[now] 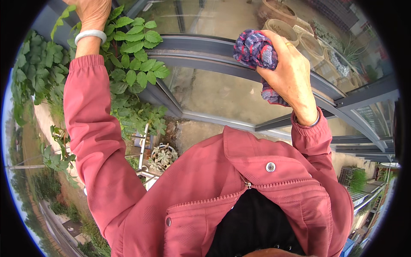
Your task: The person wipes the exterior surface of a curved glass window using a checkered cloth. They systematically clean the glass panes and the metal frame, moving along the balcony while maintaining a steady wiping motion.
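My right hand [287, 69] grips a bunched purple, red and grey cloth [253, 48] in front of a grey metal window frame [196, 45]. Part of the cloth hangs below my palm. My left hand [93, 13] is raised at the top left edge, beside leafy green branches [138, 38]; its fingers are cut off by the picture's edge, so what it touches is hidden. Glass panes [218, 93] lie above and below the frame's rail.
Vines [41, 61] hang at the left. A potted succulent [163, 157] stands low beside a white metal rack [143, 147]. Several clay pots [281, 29] show through or in the glass at upper right. Far below at the left lie a road and trees.
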Motion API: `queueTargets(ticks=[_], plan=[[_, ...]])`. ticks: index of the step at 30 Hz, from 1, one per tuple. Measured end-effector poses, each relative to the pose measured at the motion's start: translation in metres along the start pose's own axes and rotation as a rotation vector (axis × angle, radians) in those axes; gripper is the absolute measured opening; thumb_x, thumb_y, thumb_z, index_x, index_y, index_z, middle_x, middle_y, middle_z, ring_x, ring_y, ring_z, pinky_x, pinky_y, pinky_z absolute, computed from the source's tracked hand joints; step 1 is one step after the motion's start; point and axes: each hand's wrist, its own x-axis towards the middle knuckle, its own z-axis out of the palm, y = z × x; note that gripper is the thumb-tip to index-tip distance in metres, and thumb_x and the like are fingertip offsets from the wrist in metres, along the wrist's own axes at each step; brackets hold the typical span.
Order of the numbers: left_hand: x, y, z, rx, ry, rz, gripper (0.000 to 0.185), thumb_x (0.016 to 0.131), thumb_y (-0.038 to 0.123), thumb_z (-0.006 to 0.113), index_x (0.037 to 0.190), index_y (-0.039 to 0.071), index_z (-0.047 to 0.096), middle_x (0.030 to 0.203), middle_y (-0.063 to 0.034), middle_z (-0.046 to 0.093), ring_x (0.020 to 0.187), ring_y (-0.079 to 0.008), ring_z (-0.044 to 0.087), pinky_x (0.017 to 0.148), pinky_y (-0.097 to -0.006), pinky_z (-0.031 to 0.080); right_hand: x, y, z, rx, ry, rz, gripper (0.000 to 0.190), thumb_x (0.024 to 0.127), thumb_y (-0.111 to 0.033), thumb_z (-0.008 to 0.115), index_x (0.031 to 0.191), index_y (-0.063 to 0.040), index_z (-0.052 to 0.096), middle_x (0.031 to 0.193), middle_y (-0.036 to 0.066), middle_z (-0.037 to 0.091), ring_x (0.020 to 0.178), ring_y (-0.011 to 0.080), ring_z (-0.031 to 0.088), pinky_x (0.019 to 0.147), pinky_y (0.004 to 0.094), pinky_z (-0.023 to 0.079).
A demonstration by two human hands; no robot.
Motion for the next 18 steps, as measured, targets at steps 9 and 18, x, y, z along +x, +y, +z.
queueTargets(ticks=[9, 18], plan=[[-0.014, -0.040, 0.034, 0.410, -0.205, 0.075, 0.055, 0.100, 0.016, 0.064, 0.153, 0.024, 0.054, 0.159, 0.0014, 0.052, 0.143, -0.0232, 0.051, 0.113, -0.0693, 0.022, 0.023, -0.015, 0.077, -0.081, -0.071, -0.251, 0.051, 0.068, -0.013, 0.085, 0.112, -0.008, 0.060, 0.100, 0.007, 0.063, 0.094, 0.0263, 0.063, 0.073, 0.0382, 0.056], [-0.013, -0.054, 0.045, 0.243, -0.103, 0.091, 0.052, 0.104, 0.015, 0.059, 0.155, 0.023, 0.052, 0.161, -0.0004, 0.051, 0.143, -0.0246, 0.053, 0.114, -0.0654, 0.028, -0.102, 0.107, -0.046, -0.448, 0.025, 0.207, 0.062, 0.066, -0.014, 0.088, 0.123, -0.011, 0.063, 0.105, 0.007, 0.066, 0.098, 0.0292, 0.064, 0.078, 0.0401, 0.057]])
